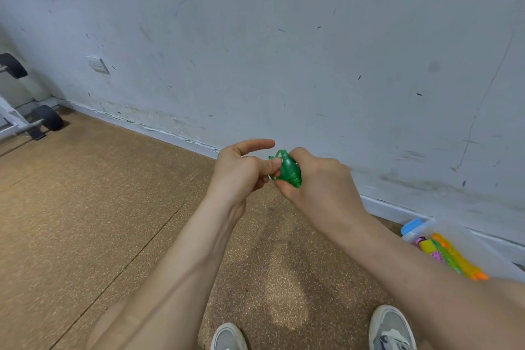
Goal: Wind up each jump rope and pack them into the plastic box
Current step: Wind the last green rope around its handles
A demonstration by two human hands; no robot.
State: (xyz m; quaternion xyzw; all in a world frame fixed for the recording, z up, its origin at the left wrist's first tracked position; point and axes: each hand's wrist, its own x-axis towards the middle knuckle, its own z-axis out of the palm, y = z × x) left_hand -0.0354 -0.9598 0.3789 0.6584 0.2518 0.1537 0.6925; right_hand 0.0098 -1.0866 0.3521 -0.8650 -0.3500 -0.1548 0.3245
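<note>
One green jump rope [288, 169], wound into a tight bundle, sits between two bare hands held out above the cork-patterned floor [85, 207], close to the scuffed white wall [284, 51]. The right hand [318, 182] has its grip wrapped around the bundle from the right side, fingers curled over it so that much of the rope is hidden; the handles cannot be told apart from the cord. The left hand [241, 170] pinches the bundle's left edge with thumb and bent fingers, while its index finger sticks out straight above, touching nothing. One clear plastic box [419, 226] with a blue latch stands on the floor by the wall at the lower right, well apart from the hands; the right forearm covers part of it. Inside lie several wound ropes in yellow, orange, green and pink [451, 256], too overlapped to count. Two grey shoes [390, 328] show at the bottom edge, cut off. One wall socket [97, 64] and part of a wheeled metal frame [47, 118] lie far left.
</note>
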